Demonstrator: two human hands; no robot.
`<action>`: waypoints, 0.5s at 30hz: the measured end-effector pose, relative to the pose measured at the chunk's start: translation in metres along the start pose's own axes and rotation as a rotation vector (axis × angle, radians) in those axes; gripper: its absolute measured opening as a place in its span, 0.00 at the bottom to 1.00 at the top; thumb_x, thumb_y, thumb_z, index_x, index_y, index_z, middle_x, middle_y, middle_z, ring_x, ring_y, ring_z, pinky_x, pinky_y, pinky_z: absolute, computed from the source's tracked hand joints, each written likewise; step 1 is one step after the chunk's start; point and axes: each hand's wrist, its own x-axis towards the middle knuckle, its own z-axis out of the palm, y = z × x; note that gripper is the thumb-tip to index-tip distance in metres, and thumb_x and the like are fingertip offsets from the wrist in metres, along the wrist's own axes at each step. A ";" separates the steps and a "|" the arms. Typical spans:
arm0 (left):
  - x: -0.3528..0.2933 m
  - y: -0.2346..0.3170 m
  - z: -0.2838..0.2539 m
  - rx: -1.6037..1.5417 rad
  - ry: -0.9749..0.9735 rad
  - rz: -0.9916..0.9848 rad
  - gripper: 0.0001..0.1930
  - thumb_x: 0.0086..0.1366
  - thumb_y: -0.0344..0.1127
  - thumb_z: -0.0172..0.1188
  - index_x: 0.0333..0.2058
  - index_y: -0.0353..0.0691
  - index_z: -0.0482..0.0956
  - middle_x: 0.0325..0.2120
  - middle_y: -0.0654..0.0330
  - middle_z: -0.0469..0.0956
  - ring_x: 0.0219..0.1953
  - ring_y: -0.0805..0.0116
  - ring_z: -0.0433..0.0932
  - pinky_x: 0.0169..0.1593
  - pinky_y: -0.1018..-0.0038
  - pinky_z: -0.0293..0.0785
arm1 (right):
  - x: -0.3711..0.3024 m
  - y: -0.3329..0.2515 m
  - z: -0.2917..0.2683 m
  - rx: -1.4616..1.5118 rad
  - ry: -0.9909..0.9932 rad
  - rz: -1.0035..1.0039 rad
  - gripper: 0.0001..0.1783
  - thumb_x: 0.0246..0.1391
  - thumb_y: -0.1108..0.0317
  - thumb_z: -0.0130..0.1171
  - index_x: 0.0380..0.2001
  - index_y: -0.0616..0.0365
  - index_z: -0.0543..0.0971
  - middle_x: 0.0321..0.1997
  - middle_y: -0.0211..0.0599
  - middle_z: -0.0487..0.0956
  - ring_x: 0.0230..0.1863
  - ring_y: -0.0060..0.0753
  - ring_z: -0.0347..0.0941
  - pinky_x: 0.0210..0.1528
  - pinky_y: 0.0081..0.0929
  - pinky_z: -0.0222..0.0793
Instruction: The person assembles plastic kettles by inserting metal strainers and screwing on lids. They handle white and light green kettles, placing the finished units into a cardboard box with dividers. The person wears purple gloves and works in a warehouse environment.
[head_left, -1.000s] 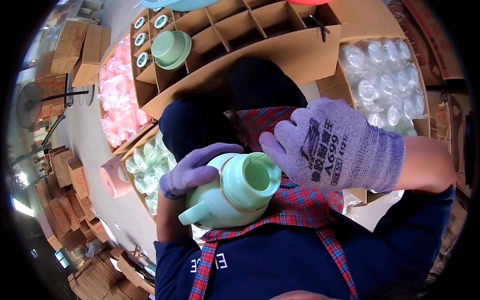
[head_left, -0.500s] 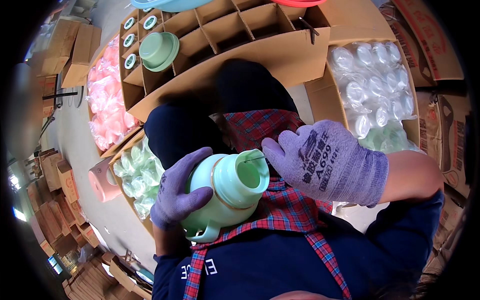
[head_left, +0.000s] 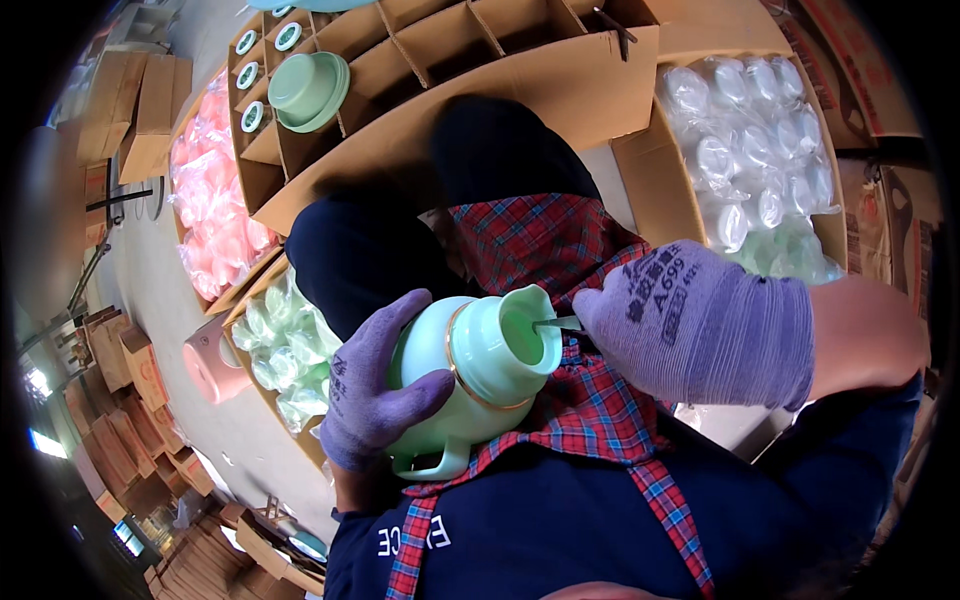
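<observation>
A mint-green thermos jug (head_left: 440, 385) with a gold ring and a side handle lies tilted across my lap, its spouted mouth facing right. My left hand (head_left: 380, 395), in a purple glove, grips the jug's body, fingers over the far side and thumb on the near side. My right hand (head_left: 700, 330), gloved alike, is closed on a small thin metal blade (head_left: 568, 323). The blade crosses the rim of the mouth, its tip just inside. Its handle, if any, is hidden in my fist.
Ahead is a divided cardboard carton (head_left: 520, 95) with green-ringed parts, a green lidlike cup (head_left: 308, 90) and a dark tool (head_left: 615, 32) on its edge. Boxes of bagged clear (head_left: 740, 150), pink (head_left: 210, 200) and green parts (head_left: 285, 340) flank my knees. A pink jug (head_left: 215, 365) stands left.
The jug and both hands have shifted a little to the right in view. My right hand has drawn slightly back from the mouth, and more of the blade shows outside the rim.
</observation>
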 end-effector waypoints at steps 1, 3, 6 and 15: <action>-0.003 -0.002 0.003 0.007 0.013 -0.005 0.40 0.48 0.45 0.74 0.58 0.29 0.74 0.49 0.42 0.81 0.52 0.49 0.82 0.58 0.62 0.75 | -0.001 0.008 0.004 0.081 0.008 -0.038 0.11 0.56 0.66 0.61 0.38 0.62 0.80 0.30 0.42 0.82 0.33 0.42 0.83 0.36 0.35 0.79; -0.003 -0.002 0.001 0.010 0.013 -0.003 0.40 0.47 0.45 0.73 0.58 0.29 0.74 0.48 0.42 0.81 0.51 0.49 0.82 0.57 0.62 0.75 | -0.003 0.018 0.008 0.252 0.023 -0.085 0.11 0.59 0.64 0.57 0.37 0.62 0.79 0.27 0.43 0.81 0.31 0.42 0.82 0.37 0.38 0.78; 0.000 0.004 0.001 0.009 0.013 0.004 0.41 0.46 0.46 0.73 0.58 0.29 0.75 0.48 0.43 0.81 0.51 0.49 0.83 0.56 0.62 0.76 | 0.003 0.024 0.005 0.143 -0.023 -0.167 0.13 0.63 0.62 0.54 0.35 0.62 0.80 0.28 0.43 0.82 0.31 0.43 0.81 0.38 0.37 0.78; -0.007 0.004 -0.003 0.093 0.028 0.079 0.44 0.45 0.52 0.72 0.56 0.27 0.75 0.49 0.40 0.80 0.50 0.45 0.83 0.56 0.59 0.77 | 0.014 0.016 -0.024 0.665 -0.437 0.213 0.19 0.68 0.58 0.52 0.45 0.63 0.82 0.27 0.38 0.83 0.26 0.28 0.81 0.34 0.27 0.79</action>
